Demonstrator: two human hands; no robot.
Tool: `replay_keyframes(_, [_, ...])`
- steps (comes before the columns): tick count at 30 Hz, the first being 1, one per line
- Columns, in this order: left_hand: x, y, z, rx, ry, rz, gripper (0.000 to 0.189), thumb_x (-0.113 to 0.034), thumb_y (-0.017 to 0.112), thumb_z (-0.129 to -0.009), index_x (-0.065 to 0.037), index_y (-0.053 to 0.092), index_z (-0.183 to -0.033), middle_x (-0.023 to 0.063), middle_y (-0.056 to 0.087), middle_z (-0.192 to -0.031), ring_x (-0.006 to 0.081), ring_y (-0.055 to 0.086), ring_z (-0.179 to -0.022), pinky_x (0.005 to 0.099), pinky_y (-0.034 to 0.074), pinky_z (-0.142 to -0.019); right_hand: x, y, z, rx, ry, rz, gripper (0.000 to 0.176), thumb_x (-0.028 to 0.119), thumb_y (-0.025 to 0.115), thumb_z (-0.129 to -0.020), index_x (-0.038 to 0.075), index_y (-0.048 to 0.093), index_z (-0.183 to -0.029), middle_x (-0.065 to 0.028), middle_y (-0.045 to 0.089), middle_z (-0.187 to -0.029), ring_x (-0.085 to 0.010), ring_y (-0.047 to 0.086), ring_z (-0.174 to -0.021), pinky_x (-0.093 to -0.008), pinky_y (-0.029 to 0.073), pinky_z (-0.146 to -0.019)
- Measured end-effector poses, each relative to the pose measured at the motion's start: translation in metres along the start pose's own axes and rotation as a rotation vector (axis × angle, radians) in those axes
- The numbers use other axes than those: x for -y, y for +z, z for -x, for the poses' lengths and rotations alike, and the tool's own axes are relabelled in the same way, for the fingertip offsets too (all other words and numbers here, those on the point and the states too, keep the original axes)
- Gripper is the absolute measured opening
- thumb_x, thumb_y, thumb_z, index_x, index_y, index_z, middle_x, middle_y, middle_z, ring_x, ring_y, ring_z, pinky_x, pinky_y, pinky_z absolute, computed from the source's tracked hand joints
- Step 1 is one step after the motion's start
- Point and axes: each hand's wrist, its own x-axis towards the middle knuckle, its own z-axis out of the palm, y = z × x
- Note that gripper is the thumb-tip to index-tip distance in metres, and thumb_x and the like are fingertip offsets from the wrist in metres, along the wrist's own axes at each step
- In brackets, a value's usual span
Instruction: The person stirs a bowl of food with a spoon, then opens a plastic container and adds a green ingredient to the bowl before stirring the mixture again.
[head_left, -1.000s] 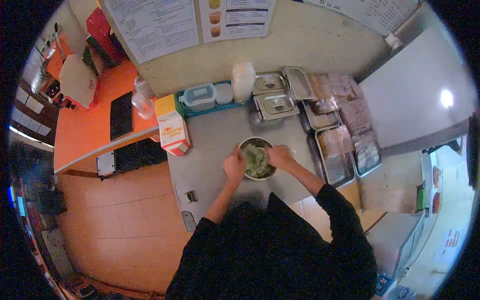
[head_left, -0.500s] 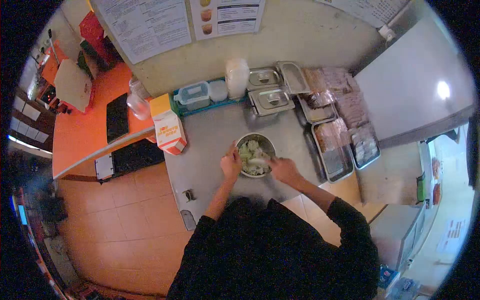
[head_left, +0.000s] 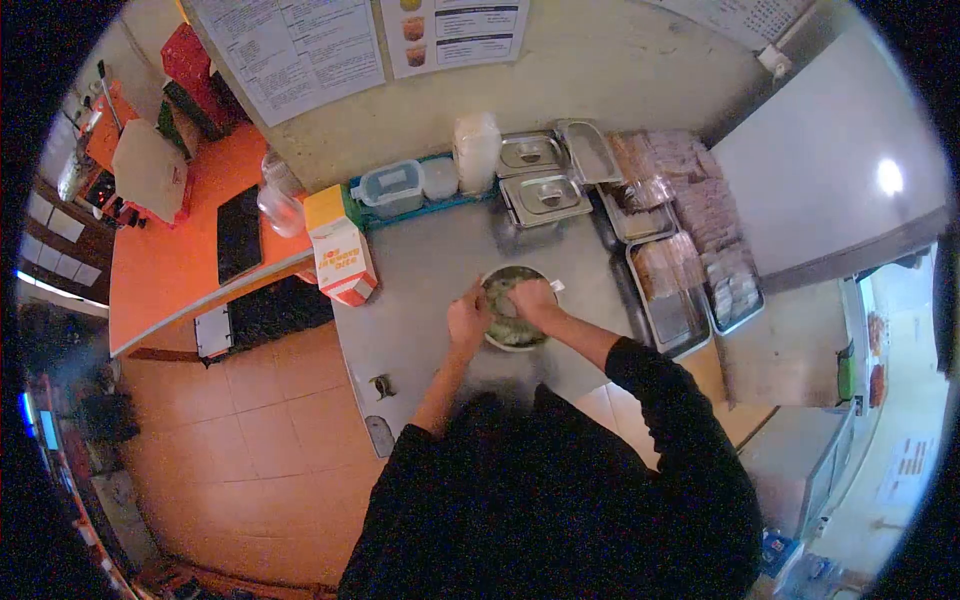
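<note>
A round metal bowl (head_left: 518, 349) stands on the steel worktop, with a pale green and white chopped mix (head_left: 510, 332) inside. My left hand (head_left: 468, 318) is closed on the bowl's left rim. Over the inside of the bowl, my right hand (head_left: 535, 303) is a fist around a mixing utensil. A small white end (head_left: 558, 286) of it shows just past the right rim. The rest of the utensil is hidden by the hand and the mix.
Lidded steel pans (head_left: 548, 198) stand behind the bowl, near a blue-lidded tub (head_left: 390, 188). To the right are trays (head_left: 683, 320) of wrapped food. A yellow, white and red carton (head_left: 342, 262) stands at the left edge. A small dark object (head_left: 380, 385) lies front left.
My right hand has moved left and away from me, from the bowl's right rim to over its middle. The pale blade seen before is now hidden. My left hand stays at the rim.
</note>
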Motion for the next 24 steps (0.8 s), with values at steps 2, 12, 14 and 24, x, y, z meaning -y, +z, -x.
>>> replay_keyframes(2, [0.006,0.003,-0.004,-0.032,0.01,0.017,0.042,-0.008,0.053,-0.076,-0.01,0.05,-0.118,0.0155,0.058,-0.064,0.033,0.055,-0.051,0.0423,0.043,-0.048,-0.008,-0.003,-0.006,-0.059,0.039,0.031,0.01,0.017,0.064,-0.061,0.006,0.064,-0.063,-0.0117,0.062,-0.064,-0.0248,0.063,-0.068,-0.0381,0.05,-0.056])
replay_keyframes(12, [-0.005,0.012,0.012,-0.134,-0.021,-0.045,0.044,-0.01,0.052,-0.078,-0.011,0.047,-0.121,0.0168,0.056,-0.06,0.0335,0.054,-0.05,0.0428,0.042,-0.047,-0.011,-0.025,0.003,-0.119,0.154,0.112,0.019,0.017,0.062,-0.063,0.005,0.065,-0.077,-0.0119,0.062,-0.065,-0.0281,0.062,-0.064,-0.0388,0.05,-0.059])
replay_keyframes(14, [0.011,0.013,0.014,-0.097,-0.045,-0.012,0.042,-0.011,0.051,-0.079,-0.012,0.048,-0.121,0.0164,0.055,-0.058,0.0333,0.054,-0.049,0.0428,0.041,-0.046,-0.012,-0.034,0.011,0.023,0.035,0.026,0.028,0.015,0.06,-0.065,0.007,0.061,-0.092,-0.0134,0.062,-0.073,-0.0282,0.062,-0.068,-0.0388,0.05,-0.061])
replay_keyframes(24, [0.013,0.002,0.003,-0.119,-0.031,0.033,0.035,-0.015,0.05,-0.083,-0.012,0.052,-0.118,0.0166,0.053,-0.053,0.032,0.054,-0.047,0.0421,0.042,-0.046,-0.007,-0.035,0.103,-0.083,-0.167,-0.167,0.052,0.021,0.048,-0.08,0.017,0.034,-0.13,-0.0159,0.057,-0.099,-0.0338,0.06,-0.077,-0.0425,0.05,-0.062])
